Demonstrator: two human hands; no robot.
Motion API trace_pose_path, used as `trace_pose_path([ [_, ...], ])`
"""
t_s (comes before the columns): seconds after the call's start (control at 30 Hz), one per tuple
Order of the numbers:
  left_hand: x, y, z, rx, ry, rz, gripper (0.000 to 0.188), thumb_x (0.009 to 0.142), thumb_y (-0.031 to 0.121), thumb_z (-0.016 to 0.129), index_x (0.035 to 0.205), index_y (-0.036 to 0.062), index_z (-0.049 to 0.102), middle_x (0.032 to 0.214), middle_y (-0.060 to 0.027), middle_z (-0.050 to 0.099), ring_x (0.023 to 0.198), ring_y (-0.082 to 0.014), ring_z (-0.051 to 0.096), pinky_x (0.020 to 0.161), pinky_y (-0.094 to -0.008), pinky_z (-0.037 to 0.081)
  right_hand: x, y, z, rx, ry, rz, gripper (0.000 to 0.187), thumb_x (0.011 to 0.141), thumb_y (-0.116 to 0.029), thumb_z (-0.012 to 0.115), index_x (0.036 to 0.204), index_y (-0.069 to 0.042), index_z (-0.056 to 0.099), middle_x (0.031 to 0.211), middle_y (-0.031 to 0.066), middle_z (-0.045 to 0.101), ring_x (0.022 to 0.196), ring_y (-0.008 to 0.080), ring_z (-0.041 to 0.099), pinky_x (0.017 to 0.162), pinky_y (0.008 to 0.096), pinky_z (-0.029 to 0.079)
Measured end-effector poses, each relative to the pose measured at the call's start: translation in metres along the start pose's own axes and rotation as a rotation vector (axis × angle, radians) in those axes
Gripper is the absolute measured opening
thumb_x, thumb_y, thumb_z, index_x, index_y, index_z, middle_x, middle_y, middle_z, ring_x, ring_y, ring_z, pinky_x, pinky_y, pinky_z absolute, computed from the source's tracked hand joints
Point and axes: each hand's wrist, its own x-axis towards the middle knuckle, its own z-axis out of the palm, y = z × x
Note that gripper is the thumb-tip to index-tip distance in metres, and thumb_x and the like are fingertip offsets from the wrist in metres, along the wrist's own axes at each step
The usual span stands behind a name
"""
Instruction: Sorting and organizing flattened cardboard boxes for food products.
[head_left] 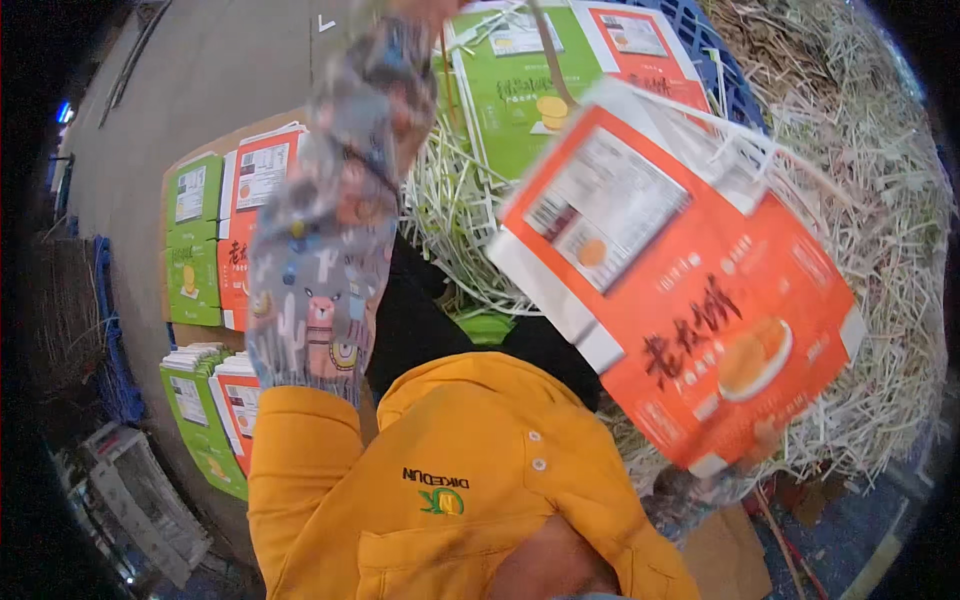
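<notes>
Carton stacks (197, 255) left, sheet (690, 310) right, paper strips (875, 220) beyond

One tilted orange carton (700, 320); at left two green stacks (193, 255), two orange stacks (239, 250).

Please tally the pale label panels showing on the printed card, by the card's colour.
Label panels on green card: 3 (two left, one top)
On orange card: 4 (two left, one top, one right)
Total: 7

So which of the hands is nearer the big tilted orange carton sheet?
Right. The right hand, blurred, is at the orange carton sheet's lower edge; the left hand is away at the picture's top edge.
</notes>
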Motion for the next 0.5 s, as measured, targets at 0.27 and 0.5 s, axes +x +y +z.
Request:
trace_pose_path([
  [0.27, 0.122, 0.063, -0.051, -0.663, -0.188, -0.351, 0.057, 0.084, 0.038, 0.043, 0.133, 0.0191, 0.02, 0.105, -0.0162, 0.053, 0.089, -0.0267, 0.053, 0.084, -0.0359, 0.04, 0.022, 0.123, 0.224, -0.005, -0.213, -0.008, 0.043, 0.075, -0.014, 0.051, 0.114, 0.001, 0.041, 0.106, 0.0109, 0.051, 0.096, 0.0262, 0.051, 0.087, 0.04, 0.04],
  [0.5, -0.115, 0.066, 0.059, -0.949, -0.106, -1.155, 0.039, 0.079, 0.04, 0.054, 0.098, 0.0063, 0.051, 0.088, -0.0052, 0.055, 0.077, -0.017, 0.053, 0.07, -0.0304, 0.044, 0.027, 0.218, 0.282, 0.026, -0.168, 0.176, 0.033, 0.079, -0.011, 0.052, 0.109, -0.001, 0.044, 0.103, 0.0079, 0.052, 0.092, 0.0198, 0.053, 0.081, 0.0343, 0.044],
])
